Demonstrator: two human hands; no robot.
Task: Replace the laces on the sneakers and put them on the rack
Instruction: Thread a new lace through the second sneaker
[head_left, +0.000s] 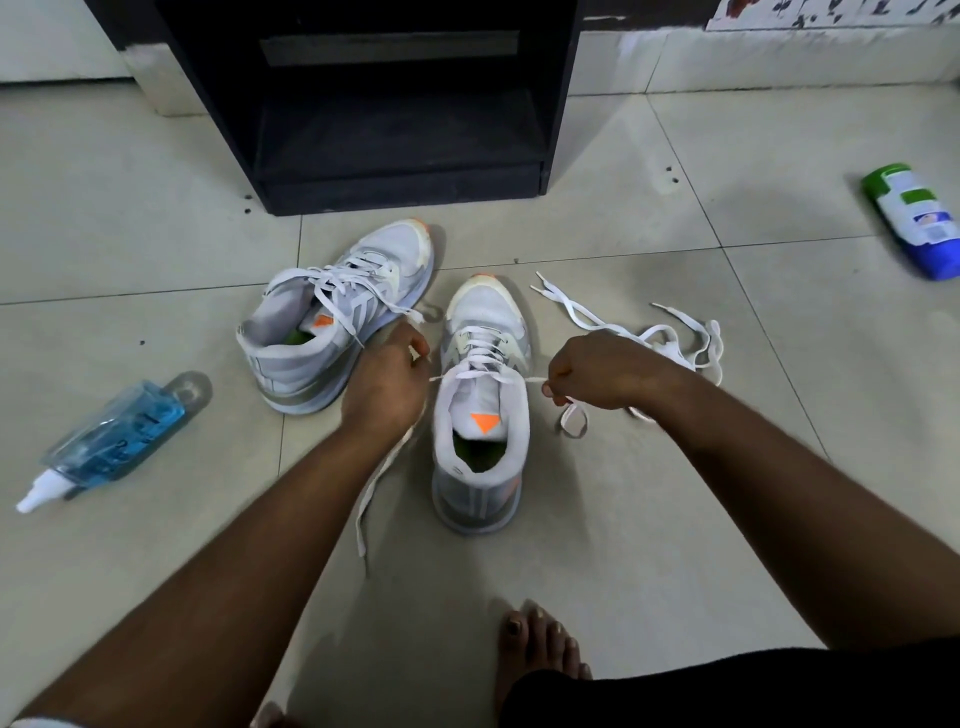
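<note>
Two white-grey sneakers with orange tongue tags stand on the tiled floor. The near sneaker (483, 395) points away from me and is laced up to its top eyelets. My left hand (387, 384) grips the left end of its white lace (376, 493), which trails down toward me. My right hand (592, 371) pinches the right end, pulled taut from the top eyelet. The other sneaker (332, 317) leans at the left, laced, its ends loose. A heap of loose white laces (654, 332) lies behind my right hand.
A black shoe rack (395, 156) with an open lower shelf stands straight ahead by the wall. A blue spray bottle (109, 441) lies at the left, a green-capped white and blue bottle (914, 223) at the far right. My bare foot (535, 644) rests near the bottom.
</note>
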